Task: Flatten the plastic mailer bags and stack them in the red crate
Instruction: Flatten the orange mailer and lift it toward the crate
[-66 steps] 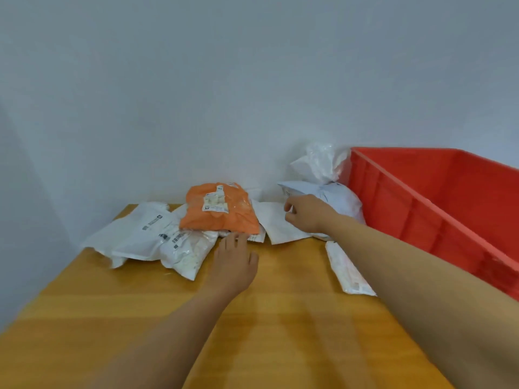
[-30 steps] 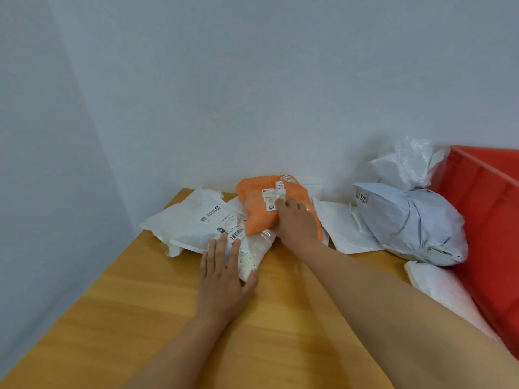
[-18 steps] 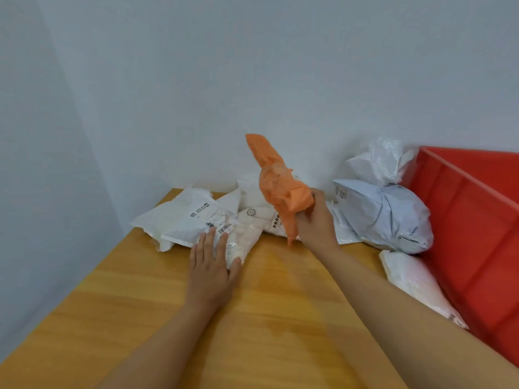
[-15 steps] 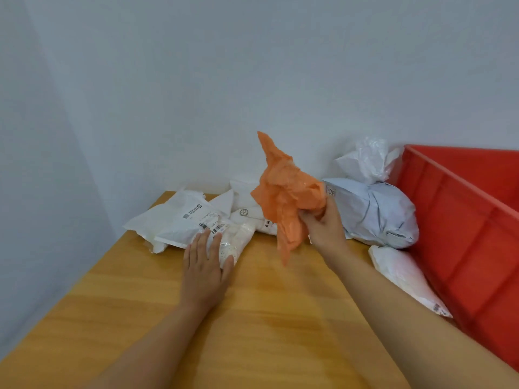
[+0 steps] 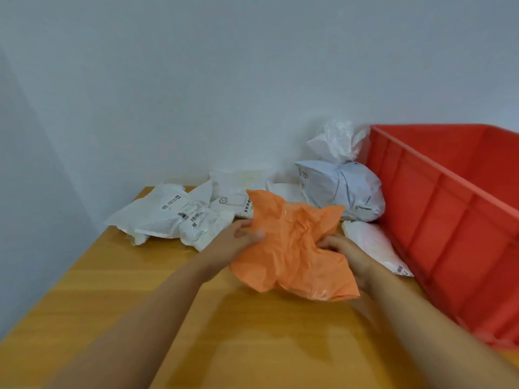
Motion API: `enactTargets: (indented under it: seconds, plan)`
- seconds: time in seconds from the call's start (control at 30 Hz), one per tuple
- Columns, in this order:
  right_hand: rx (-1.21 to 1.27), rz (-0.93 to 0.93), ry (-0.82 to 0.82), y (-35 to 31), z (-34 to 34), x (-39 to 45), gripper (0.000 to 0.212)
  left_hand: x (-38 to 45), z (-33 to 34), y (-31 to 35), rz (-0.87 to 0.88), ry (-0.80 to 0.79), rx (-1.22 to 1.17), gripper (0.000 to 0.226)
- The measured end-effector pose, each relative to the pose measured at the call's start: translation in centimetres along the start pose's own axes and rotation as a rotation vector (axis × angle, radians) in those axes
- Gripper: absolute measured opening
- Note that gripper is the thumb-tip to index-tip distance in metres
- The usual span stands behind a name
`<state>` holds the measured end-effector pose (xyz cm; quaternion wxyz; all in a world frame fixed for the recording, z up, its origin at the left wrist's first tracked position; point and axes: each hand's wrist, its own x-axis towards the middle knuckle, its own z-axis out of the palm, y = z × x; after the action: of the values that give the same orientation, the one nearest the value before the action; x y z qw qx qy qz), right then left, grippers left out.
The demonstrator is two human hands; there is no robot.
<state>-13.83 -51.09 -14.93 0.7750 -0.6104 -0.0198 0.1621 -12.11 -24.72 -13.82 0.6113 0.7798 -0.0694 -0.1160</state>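
A crumpled orange mailer bag [image 5: 292, 248] hangs just above the wooden table [image 5: 140, 304], held between both hands. My left hand [image 5: 233, 242] grips its left edge and my right hand [image 5: 348, 254] grips its right side, partly hidden under the plastic. The red crate [image 5: 449, 220] stands at the right. Several white mailer bags [image 5: 174, 217] lie in a heap at the table's back left. A bulging grey-white bag [image 5: 345, 189] leans by the crate, with a flat white bag [image 5: 376, 245] in front of it.
A crinkled clear-white plastic bag [image 5: 337, 141] sits on top of the grey-white one against the wall. Grey walls close the table in at the back and left. Bare wood stretches in front of the bags.
My right hand lifted the orange bag off the heap and brought it toward me. My left hand left the white bags and took hold of the orange bag's left edge.
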Motion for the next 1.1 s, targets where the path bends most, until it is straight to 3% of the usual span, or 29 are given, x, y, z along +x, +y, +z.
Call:
enactTargets:
  seconds: [0.13, 0.27, 0.33, 0.43, 0.63, 0.7, 0.8, 0.93, 1.0, 1.07, 1.1]
  plan:
    - [-0.169, 0.02, 0.115, 1.0, 0.0, 0.1, 0.016, -0.2, 0.7, -1.2, -0.028, 0.04, -0.005, 0.064]
    - [-0.286, 0.066, 0.171, 1.8, -0.5, 0.3, 0.08, -0.7, 1.2, -2.3, 0.004, 0.186, 0.089, 0.064]
    - [-0.412, 0.093, 0.173, 1.9, -0.5, 0.3, 0.089, -0.9, 1.6, -2.6, 0.041, 0.23, 0.15, 0.059]
    - [-0.486, 0.066, 0.224, 2.4, -0.4, 0.3, 0.062, -0.7, 2.0, -3.1, 0.083, 0.27, 0.233, 0.048]
    - [-0.395, 0.017, 0.369, 3.4, -1.3, 0.4, 0.02, -0.9, 1.0, -4.7, 0.128, 0.334, 0.24, 0.042]
    - [-0.293, 0.013, 0.429, 3.3, -1.9, 0.2, 0.02, -0.8, 0.5, -5.0, 0.137, 0.343, 0.207, 0.043]
    - [-0.198, -0.043, 0.436, 3.2, -2.6, -0.3, 0.033, -1.0, 0.0, -4.9, 0.017, 0.362, 0.078, 0.036]
    - [-0.455, -0.177, 0.206, 3.4, -1.7, -1.9, 0.052, -1.3, -0.1, -3.4, -0.166, 0.309, -0.27, 0.03]
    - [-0.543, -0.266, 0.168, 3.2, -0.9, -2.0, 0.034, -1.5, 0.2, -2.2, -0.218, 0.224, -0.391, 0.027]
    - [-0.515, -0.348, 0.245, 2.2, -0.3, -1.8, 0.01, -1.7, 0.3, -1.2, -0.218, 0.145, -0.489, 0.028]
    - [-0.481, -0.376, 0.289, 1.6, -0.2, -1.7, 0.015, -1.8, 0.2, -0.7, -0.201, 0.119, -0.503, 0.032]
